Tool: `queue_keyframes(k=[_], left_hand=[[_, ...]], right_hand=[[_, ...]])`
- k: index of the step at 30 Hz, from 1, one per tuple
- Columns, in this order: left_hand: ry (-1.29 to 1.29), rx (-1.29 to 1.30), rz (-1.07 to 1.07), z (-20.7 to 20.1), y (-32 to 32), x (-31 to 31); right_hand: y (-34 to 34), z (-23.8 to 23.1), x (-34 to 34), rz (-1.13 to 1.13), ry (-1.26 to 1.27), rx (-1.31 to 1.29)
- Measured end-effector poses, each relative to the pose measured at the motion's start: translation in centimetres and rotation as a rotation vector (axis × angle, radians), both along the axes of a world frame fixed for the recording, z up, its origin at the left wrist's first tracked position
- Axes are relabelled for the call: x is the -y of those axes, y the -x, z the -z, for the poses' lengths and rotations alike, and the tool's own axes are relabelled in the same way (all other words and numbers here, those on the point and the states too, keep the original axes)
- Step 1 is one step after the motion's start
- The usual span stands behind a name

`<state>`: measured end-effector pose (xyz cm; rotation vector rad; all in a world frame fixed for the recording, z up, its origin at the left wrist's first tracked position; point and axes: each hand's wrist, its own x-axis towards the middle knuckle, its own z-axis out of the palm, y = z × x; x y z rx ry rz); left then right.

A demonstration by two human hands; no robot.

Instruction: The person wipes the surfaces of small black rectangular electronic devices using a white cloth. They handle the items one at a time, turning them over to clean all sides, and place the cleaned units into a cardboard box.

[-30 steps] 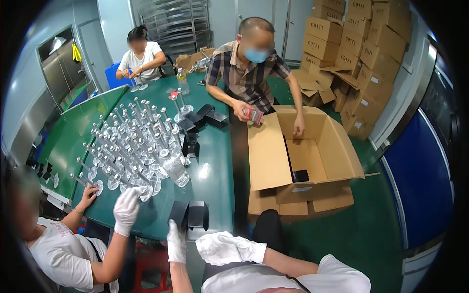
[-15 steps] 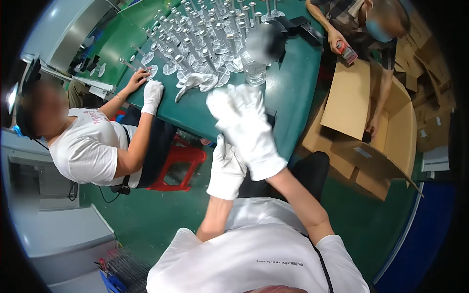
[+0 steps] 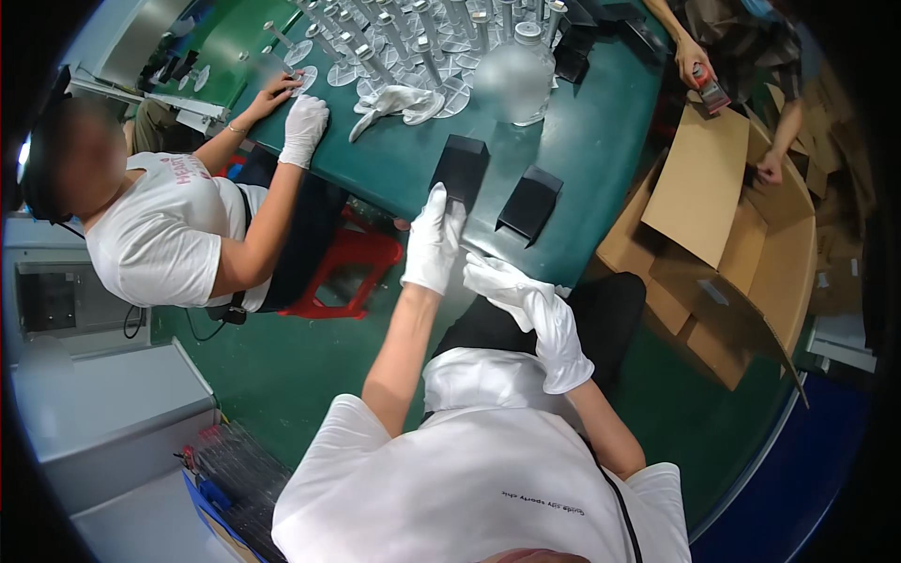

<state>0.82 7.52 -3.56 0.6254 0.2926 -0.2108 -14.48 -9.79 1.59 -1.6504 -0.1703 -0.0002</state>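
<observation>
My left hand (image 3: 435, 242), in a white glove, reaches to the table's near edge. Its fingers and thumb close on the near end of a black rectangular box-shaped piece (image 3: 463, 161); the gripped end is partly hidden. To its right a second black piece (image 3: 530, 204) of similar shape lies on the table. My right hand (image 3: 533, 314), also gloved in white, hovers over my lap just short of the table edge. Its fingers stretch out to the left, apart from both pieces, with nothing visible in them.
Many grey posts on clear round bases (image 3: 418, 56) crowd the green table (image 3: 591, 159). A loose white glove (image 3: 399, 105) and a clear jar (image 3: 527, 80) stand nearer. One co-worker (image 3: 169, 225) sits left; another works at an open carton (image 3: 699, 183) on the right.
My hands, overlapping before, have come apart. The left has gone to the black piece; the right has drawn back toward me. The whole view has shifted, showing both black pieces fully.
</observation>
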Motion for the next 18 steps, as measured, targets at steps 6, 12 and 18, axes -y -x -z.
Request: queue_keyframes(k=[6,12,18], left_hand=[[-0.44,0.029,-0.057,-1.3,4.6,0.0],[-0.77,-0.049,0.411,-4.5,7.3,3.5],[-0.835,0.02,0.426,-3.9,4.9,7.9]], right_hand=[[2.1,3.9,3.8,0.246,-0.389,-0.339],[-2.5,-1.2,6.5,0.446,-1.126,-0.419],[-7.2,-5.0,8.0,0.509,-0.477,0.059]])
